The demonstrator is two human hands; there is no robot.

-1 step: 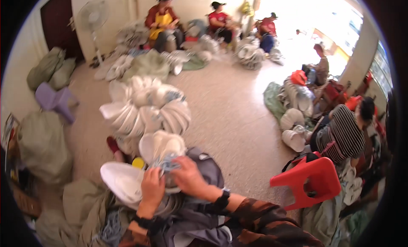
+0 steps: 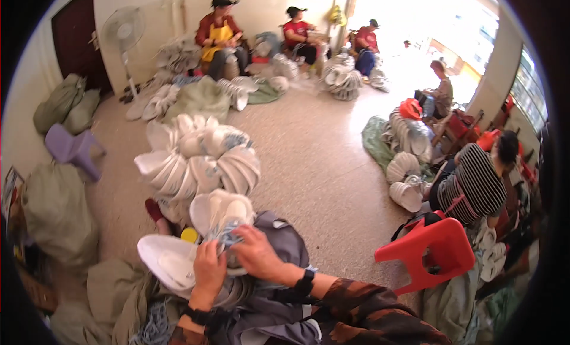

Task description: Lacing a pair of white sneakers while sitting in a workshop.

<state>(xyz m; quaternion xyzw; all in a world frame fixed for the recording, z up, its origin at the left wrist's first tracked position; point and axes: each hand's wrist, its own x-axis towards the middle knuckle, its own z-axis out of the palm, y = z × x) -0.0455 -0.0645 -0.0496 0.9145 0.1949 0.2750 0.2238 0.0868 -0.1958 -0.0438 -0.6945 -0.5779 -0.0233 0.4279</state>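
Over my lap, my left hand (image 2: pixel 209 266) and my right hand (image 2: pixel 256 251) are closed with fingertips together on a bunch of blue-grey strips (image 2: pixel 227 231). The strips lie against a pale, shoe-shaped piece (image 2: pixel 230 207), whose lower end my fingers partly hide. Just left of my left hand, a larger white shoe-shaped piece (image 2: pixel 169 260) rests with its hollow side up. More such pieces are nested under my wrists. Dark grey cloth (image 2: pixel 279 238) covers my lap beside my right hand.
Ahead stands a big heap of nested white shoe-shaped pieces (image 2: pixel 205 161). A red stool (image 2: pixel 430 250) is at right, near a person in a striped top (image 2: pixel 475 182). Sacks (image 2: pixel 59 217) and a purple chair (image 2: pixel 74 146) stand at left. Several people sit farther off.
The view has shifted slightly, so the far room sits a little lower and further left. Both hands keep their hold on the blue-grey strips.
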